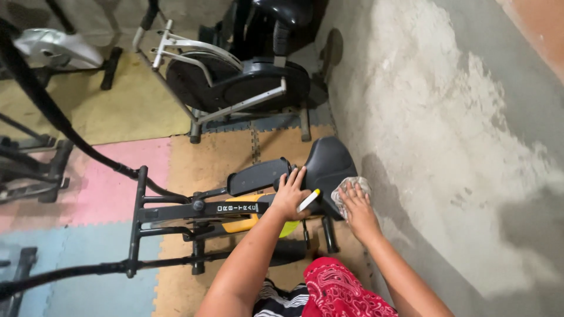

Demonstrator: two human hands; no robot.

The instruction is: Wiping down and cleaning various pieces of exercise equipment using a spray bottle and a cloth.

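A black exercise bike (176, 211) with a yellow body panel stands on foam floor mats below me. Its black saddle (326, 161) points toward the grey wall. My left hand (289, 196) rests on the frame just in front of the saddle and holds a small white and yellow object (309, 200) between its fingers. My right hand (356, 205) presses a crumpled grey cloth (351, 186) against the saddle's rear lower edge, beside the wall.
Another black and silver exercise machine (235, 76) stands further back. Black bars of other equipment (35, 158) cross the left side. Pink, tan, blue and yellow foam mats (111, 182) cover the floor. A rough concrete wall (458, 129) runs along the right. A red patterned cloth (338, 290) lies below.
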